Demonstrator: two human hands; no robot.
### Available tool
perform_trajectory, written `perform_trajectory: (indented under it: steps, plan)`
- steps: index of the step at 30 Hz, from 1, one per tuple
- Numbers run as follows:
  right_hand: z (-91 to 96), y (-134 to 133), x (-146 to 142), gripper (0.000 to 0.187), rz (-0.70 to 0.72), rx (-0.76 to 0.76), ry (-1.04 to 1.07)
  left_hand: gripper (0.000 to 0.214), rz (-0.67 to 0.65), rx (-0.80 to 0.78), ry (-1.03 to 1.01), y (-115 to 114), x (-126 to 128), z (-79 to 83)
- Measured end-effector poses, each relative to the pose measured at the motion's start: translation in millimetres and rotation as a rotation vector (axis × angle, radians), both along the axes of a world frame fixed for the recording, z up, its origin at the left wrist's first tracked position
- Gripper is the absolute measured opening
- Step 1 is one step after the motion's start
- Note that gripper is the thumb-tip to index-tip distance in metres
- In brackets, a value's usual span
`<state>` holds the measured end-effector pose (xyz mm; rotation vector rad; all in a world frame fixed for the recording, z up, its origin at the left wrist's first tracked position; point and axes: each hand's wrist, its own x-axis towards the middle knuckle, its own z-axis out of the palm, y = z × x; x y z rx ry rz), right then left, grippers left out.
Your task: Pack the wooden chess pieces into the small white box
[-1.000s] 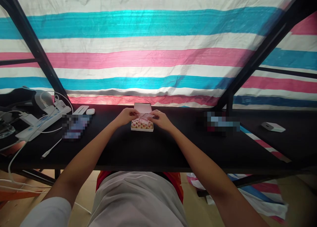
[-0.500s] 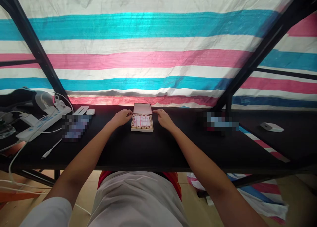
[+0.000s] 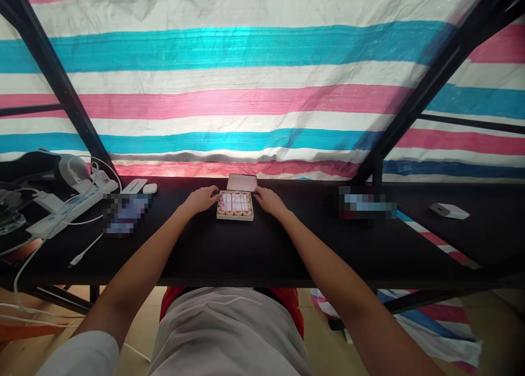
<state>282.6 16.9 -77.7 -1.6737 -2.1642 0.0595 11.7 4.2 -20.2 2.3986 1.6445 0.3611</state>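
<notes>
A: Where was the box?

B: The shallow white box (image 3: 235,218) sat on the black bench (image 3: 246,250), straight ahead of the person and between both hands. Its lid (image 3: 241,182) lay just behind, set a little to the right; whether the two were joined could not be told.

A: What did it hold?

B: Round pieces (image 3: 233,212) with red marks, packed in rows. A pale sheet with pinkish lines (image 3: 234,202) covered most of them, so only the outer ones showed, and their marks were too small to read.

A: And the hands?

B: The left hand (image 3: 199,200) was loosely curled, fingertips at the box's rear left corner. The right hand (image 3: 271,201) bent toward the gap between box and lid, at the right side. Its fingertips were partly hidden, and whether either hand gripped anything could not be told.

A: Anything else unclear?

B: A phone-like object (image 3: 127,214) on the left and another item (image 3: 367,205) on the right were both pixelated. Beside the white power strip (image 3: 71,209), a clear glassy object (image 3: 8,217) was cut off by the picture's left edge.
</notes>
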Motion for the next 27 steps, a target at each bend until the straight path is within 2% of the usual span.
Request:
perform_trajectory:
  steps: [4, 8, 11, 13, 17, 20, 24, 27]
  plan:
    - [7.4, -5.2, 4.0, 0.024, -0.034, 0.077, 0.073, 0.046, 0.015, 0.04, -0.051, 0.5, 0.1, -0.2]
    - [9.2, -4.8, 2.9, 0.024, 0.08, 0.173, 0.289, 0.049, -0.031, 0.056, -0.196, 5.8, 2.5, -6.1]
    - [7.9, -3.7, 1.0, 0.023, 0.142, 0.176, 0.475, 0.058, -0.011, -0.022, -0.37, 12.5, 4.6, -14.3]
    - [6.9, -3.0, 0.7, 0.022, 0.177, 0.148, 0.532, 0.061, -0.037, -0.093, -0.505, 15.9, 5.6, -19.2]
    - [6.7, -2.5, 2.3, 0.021, 0.184, 0.094, 0.541, 0.057, -0.2, -0.243, -0.713, 16.8, 7.1, -22.3]
    - [8.4, -3.1, 3.7, 0.019, 0.187, 0.01, 0.591, 0.051, -0.175, -0.317, -0.806, 15.1, 7.6, -19.9]
    - [9.0, -3.0, 4.0, 0.023, 0.207, -0.201, 0.866, 0.05, -0.16, -0.37, -0.829, 13.9, 3.0, -13.3]
    - [8.0, -2.9, 1.7, 0.021, 0.15, -0.254, 0.957, 0.053, -0.194, -0.446, -0.776, 12.9, -4.3, -5.5]
